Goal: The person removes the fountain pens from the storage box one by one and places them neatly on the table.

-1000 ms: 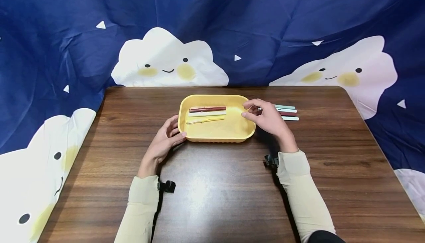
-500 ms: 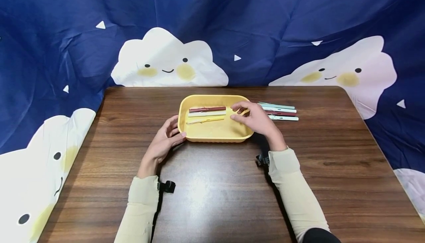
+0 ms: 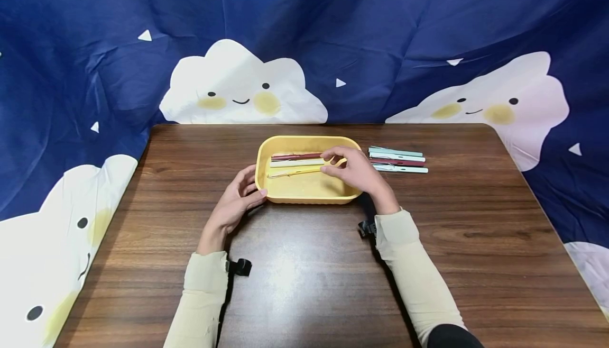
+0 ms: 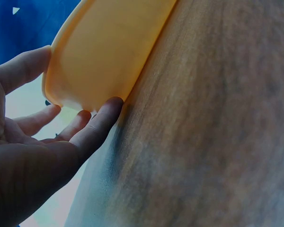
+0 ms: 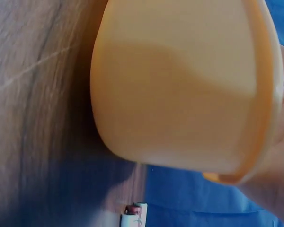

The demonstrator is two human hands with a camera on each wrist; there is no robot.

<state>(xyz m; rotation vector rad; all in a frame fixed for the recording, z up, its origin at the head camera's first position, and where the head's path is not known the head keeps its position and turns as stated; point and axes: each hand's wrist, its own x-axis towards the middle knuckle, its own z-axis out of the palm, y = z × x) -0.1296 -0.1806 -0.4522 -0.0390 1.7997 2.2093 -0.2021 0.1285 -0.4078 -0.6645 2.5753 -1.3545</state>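
Observation:
A yellow plastic tray (image 3: 304, 198) stands on the table. My left hand (image 3: 238, 200) holds its left end, thumb at the front corner; in the left wrist view the fingers (image 4: 23, 71) touch its rim and wall. Inside lie a dark red pen (image 3: 295, 156), a cream-white pen (image 3: 295, 163) and a yellow pen (image 3: 295, 172). Over the tray's right half reaches my right hand (image 3: 354, 171), thumb and index finger parted at the pens' right ends, with nothing seen between them. The right wrist view shows mostly the tray's outer wall (image 5: 175, 94), with the fingers hidden behind it.
Right of the tray several pens lie side by side: a mint green pen (image 3: 397, 152), a white pen (image 3: 404, 157), a dark red pen (image 3: 409, 163) and a pale one (image 3: 406, 169). A blue cloud-print cloth (image 3: 361, 46) hangs behind the wooden table (image 3: 476, 221).
My right hand has moved left from the tray's right rim to the right ends of the pens inside, uncovering more of the pens on the table. The left hand and tray stay put.

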